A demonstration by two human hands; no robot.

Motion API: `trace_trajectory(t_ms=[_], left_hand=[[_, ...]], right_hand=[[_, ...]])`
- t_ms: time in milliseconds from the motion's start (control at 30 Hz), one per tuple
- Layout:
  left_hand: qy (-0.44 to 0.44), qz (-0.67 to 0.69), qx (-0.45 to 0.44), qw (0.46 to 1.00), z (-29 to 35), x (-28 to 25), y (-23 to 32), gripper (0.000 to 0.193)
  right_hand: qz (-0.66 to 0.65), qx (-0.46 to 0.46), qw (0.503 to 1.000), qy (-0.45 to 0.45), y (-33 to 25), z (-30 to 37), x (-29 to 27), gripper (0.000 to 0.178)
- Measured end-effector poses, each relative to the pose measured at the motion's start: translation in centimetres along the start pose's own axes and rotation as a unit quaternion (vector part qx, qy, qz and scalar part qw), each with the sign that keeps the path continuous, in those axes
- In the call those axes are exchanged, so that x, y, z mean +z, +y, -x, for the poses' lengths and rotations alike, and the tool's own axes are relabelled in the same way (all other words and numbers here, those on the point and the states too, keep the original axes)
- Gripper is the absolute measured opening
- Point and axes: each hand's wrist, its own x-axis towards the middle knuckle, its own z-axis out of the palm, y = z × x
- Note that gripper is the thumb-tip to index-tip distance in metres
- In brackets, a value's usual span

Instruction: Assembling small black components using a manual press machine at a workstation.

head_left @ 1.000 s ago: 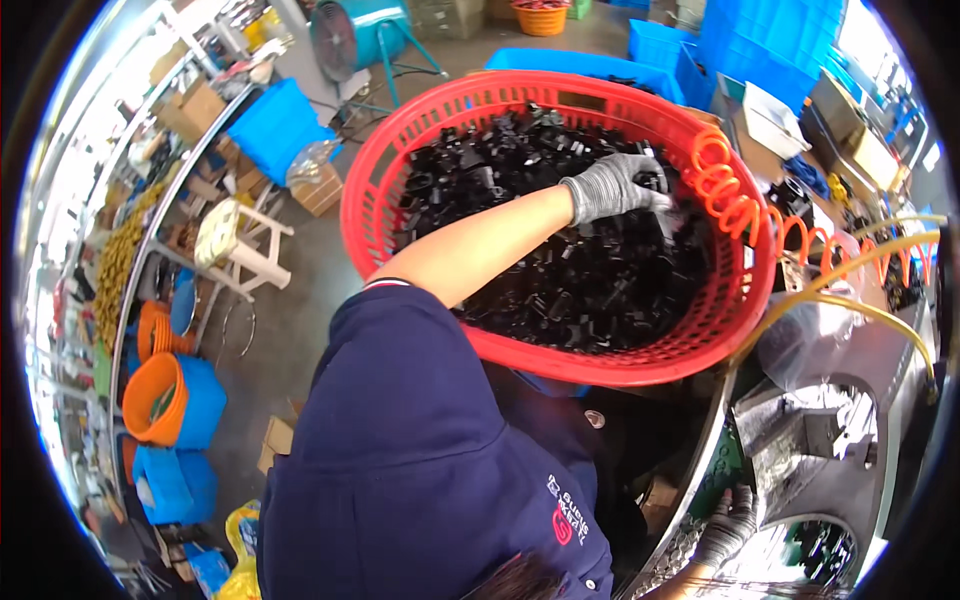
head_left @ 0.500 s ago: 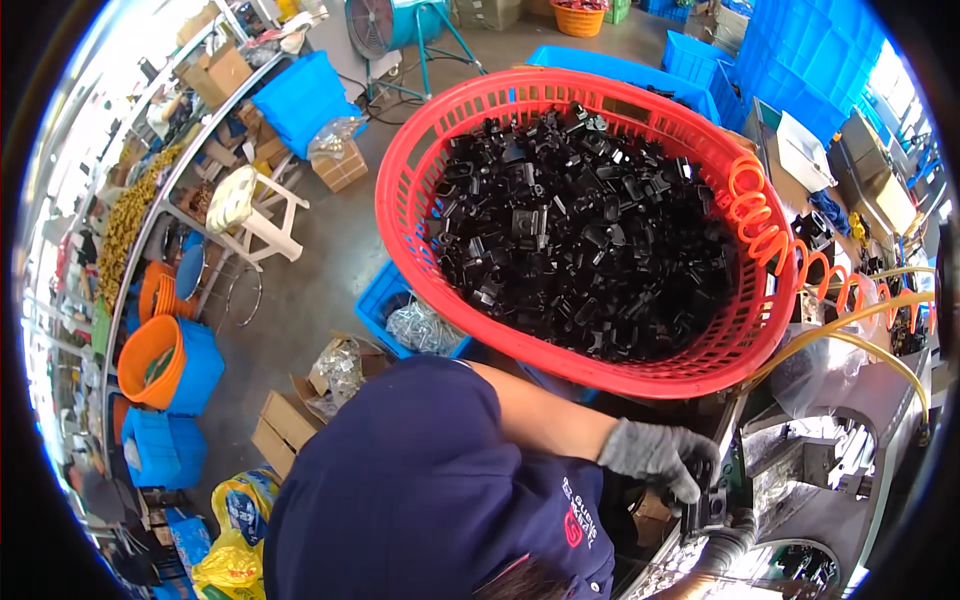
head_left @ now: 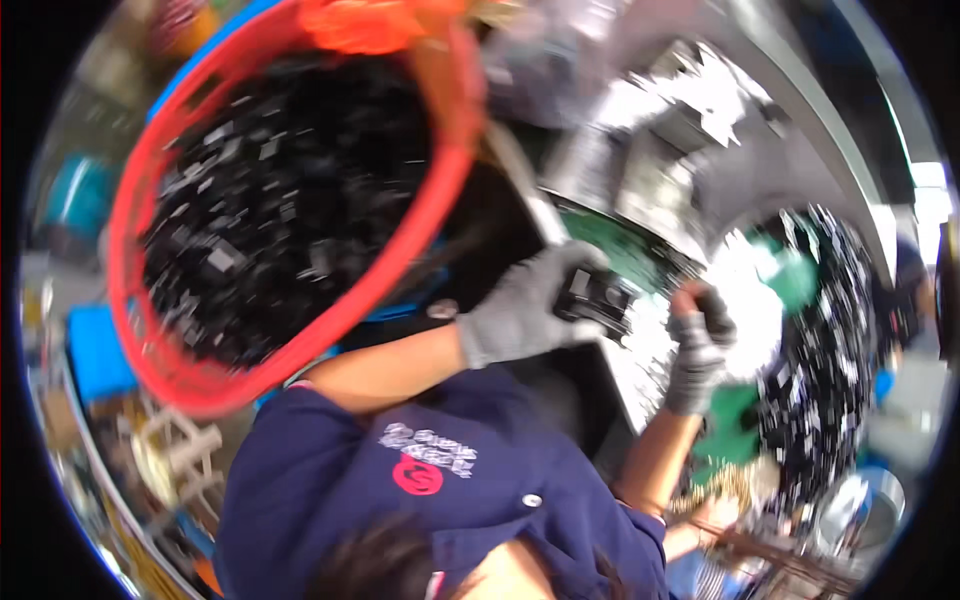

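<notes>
Grey glove closed around a black part

Grey fabric covers the left hand (head_left: 525,308), and on my feed its thumb and fingers grip a small black part (head_left: 597,300), holding it out near the middle of the view. The right hand (head_left: 703,325), gloved too, is raised just beside the part with its fingers curled and some fingertips bare. Blur keeps me from telling whether anything is pinched there.

Past the fingers I make out a green surface (head_left: 618,250) and, above it, a dark grey machine panel (head_left: 775,165) with bright patches glaring in its openings.

Over to the right, I have a heap of black pieces (head_left: 825,350), smeared by motion.

On the left stands the big red basket (head_left: 400,258), well apart from the held part and loaded with black pieces like a dark gravel. An orange coiled hose (head_left: 375,25) crosses its far rim.

Nearest to my camera is the navy shirt (head_left: 450,500) with its pale button. Farther out, I catch a pale stool (head_left: 180,455) and a blue bin (head_left: 98,350) at lower left, both soft in the fisheye's curve.
</notes>
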Motion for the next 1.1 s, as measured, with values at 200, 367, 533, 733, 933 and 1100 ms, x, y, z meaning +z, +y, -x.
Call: trace_trajectory(t_ms=[200, 367, 533, 733, 933, 1100], left_hand=[[0.021, -0.155, 0.137, 0.978, -0.7, 1.4, 0.0, 0.075], [0.013, -0.183, 0.135, 0.974, -1.0, 2.2, 0.1, 0.073], [0.022, -0.165, 0.111, 0.98, -0.5, 2.1, -0.5, 0.074], [0.0, -0.208, 0.212, 0.955, -0.4, 2.3, 0.6, 0.073], [-0.027, -0.238, 0.231, 0.943, 0.0, 2.0, -0.6, 0.072], [-0.072, -0.21, 0.151, 0.963, 0.2, 1.7, -0.5, 0.07]], right_hand=[[0.234, -0.256, 0.937, 0.048, -1.5, 2.9, 2.7, 0.013], [0.267, -0.3, 0.916, 0.017, -0.2, 2.6, 1.9, 0.013], [0.192, -0.287, 0.937, -0.057, 0.4, 3.0, 0.8, 0.024], [-0.038, -0.028, 0.999, -0.024, 0.3, 3.4, 0.4, 0.037], [-0.065, 0.074, 0.985, -0.141, 0.4, 3.4, 0.5, 0.039], [-0.087, 0.102, 0.98, -0.147, 0.3, 3.4, 0.6, 0.039]])
